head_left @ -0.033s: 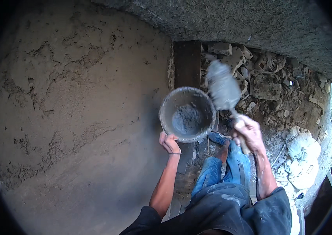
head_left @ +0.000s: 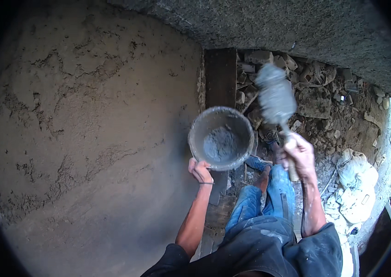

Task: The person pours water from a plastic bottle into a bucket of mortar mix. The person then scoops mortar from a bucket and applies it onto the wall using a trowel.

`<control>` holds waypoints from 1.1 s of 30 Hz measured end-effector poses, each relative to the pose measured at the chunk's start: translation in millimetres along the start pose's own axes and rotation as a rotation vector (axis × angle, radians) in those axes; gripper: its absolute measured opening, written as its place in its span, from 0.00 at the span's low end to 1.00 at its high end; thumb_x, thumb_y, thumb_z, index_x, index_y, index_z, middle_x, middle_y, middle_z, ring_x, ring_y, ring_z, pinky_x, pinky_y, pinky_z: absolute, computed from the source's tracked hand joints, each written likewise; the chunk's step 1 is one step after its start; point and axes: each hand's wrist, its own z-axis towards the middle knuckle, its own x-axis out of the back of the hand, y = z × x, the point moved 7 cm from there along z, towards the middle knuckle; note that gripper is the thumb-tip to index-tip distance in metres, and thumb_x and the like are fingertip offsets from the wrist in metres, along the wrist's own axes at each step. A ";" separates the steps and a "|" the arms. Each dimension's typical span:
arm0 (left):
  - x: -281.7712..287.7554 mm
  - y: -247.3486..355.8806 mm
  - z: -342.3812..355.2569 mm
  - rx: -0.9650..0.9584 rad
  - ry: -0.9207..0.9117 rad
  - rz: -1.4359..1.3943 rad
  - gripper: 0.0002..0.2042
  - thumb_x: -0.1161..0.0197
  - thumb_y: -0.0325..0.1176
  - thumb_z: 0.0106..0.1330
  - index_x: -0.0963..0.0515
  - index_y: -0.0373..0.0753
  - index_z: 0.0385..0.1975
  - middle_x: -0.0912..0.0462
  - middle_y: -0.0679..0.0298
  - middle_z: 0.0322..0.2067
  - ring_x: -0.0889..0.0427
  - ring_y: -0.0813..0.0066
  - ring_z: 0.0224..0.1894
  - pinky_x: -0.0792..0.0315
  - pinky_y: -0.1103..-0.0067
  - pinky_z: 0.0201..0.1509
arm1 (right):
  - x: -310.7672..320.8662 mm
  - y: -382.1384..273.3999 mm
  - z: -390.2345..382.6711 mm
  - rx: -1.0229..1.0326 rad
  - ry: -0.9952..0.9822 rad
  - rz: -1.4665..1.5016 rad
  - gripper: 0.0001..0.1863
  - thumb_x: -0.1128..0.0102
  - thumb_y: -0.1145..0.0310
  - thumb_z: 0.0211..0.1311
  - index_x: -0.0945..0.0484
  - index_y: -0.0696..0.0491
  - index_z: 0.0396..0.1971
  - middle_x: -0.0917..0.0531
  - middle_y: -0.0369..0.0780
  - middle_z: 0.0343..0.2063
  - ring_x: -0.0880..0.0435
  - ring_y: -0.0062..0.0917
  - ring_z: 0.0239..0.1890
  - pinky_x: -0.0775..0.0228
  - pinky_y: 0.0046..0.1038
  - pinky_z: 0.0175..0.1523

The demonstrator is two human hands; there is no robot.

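Observation:
My left hand [head_left: 200, 170] grips the near rim of a round bucket [head_left: 195, 125], tilted so that its inside shows. Wet grey mortar [head_left: 222, 143] lies at the bottom of it. In my right hand [head_left: 300, 156] is the handle of a trowel [head_left: 285, 125], held up to the right of the bucket and apart from it. A thick load of mortar [head_left: 276, 94] covers the trowel's blade, which is smeared by motion. Left of the bucket stands a wall coated with brown-grey plaster [head_left: 98, 115], rough in patches and smoother lower down.
Broken bricks and rubble [head_left: 313, 101] cover the ground at the far right. White sacks [head_left: 356, 182] lie to the right of my legs. A grey rough wall [head_left: 288, 25] crosses the far side, with a dark upright board [head_left: 220, 76] in the corner.
My right hand and the loaded trowel have moved a little to the right, away from the bucket. The bucket has dipped slightly toward me in my left hand.

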 end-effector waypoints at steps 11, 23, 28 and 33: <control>113.5 -63.0 -41.0 0.159 0.069 0.226 0.10 0.48 0.25 0.34 0.43 0.40 0.13 0.38 0.68 0.17 0.38 0.76 0.16 0.41 0.79 0.16 | 95.6 -53.7 58.9 0.724 0.966 -0.280 0.10 0.42 0.70 0.63 0.25 0.56 0.42 0.24 0.36 0.23 0.25 0.16 0.21 0.31 0.19 0.23; 133.6 -54.9 -37.5 -0.010 0.105 0.088 0.08 0.49 0.25 0.31 0.39 0.39 0.14 0.35 0.69 0.19 0.37 0.75 0.24 0.39 0.78 0.28 | -59.0 112.7 17.2 0.379 0.159 -0.684 0.19 0.36 0.64 0.58 0.25 0.57 0.46 0.18 0.47 0.29 0.16 0.33 0.30 0.25 0.30 0.32; 81.0 -8.8 -25.5 -0.323 -0.069 0.156 0.07 0.50 0.27 0.35 0.41 0.37 0.14 0.38 0.68 0.18 0.39 0.75 0.23 0.41 0.76 0.28 | 7.8 86.7 -27.1 0.476 -0.156 -1.062 0.23 0.37 0.64 0.56 0.27 0.59 0.51 0.19 0.53 0.37 0.17 0.44 0.37 0.25 0.33 0.42; 48.4 48.7 -32.6 -0.726 -0.154 0.325 0.05 0.52 0.26 0.38 0.39 0.35 0.16 0.39 0.68 0.17 0.40 0.79 0.21 0.43 0.79 0.25 | -53.5 76.1 -46.0 0.449 -0.431 -1.486 0.17 0.44 0.67 0.57 0.31 0.56 0.45 0.23 0.52 0.23 0.22 0.50 0.27 0.30 0.46 0.32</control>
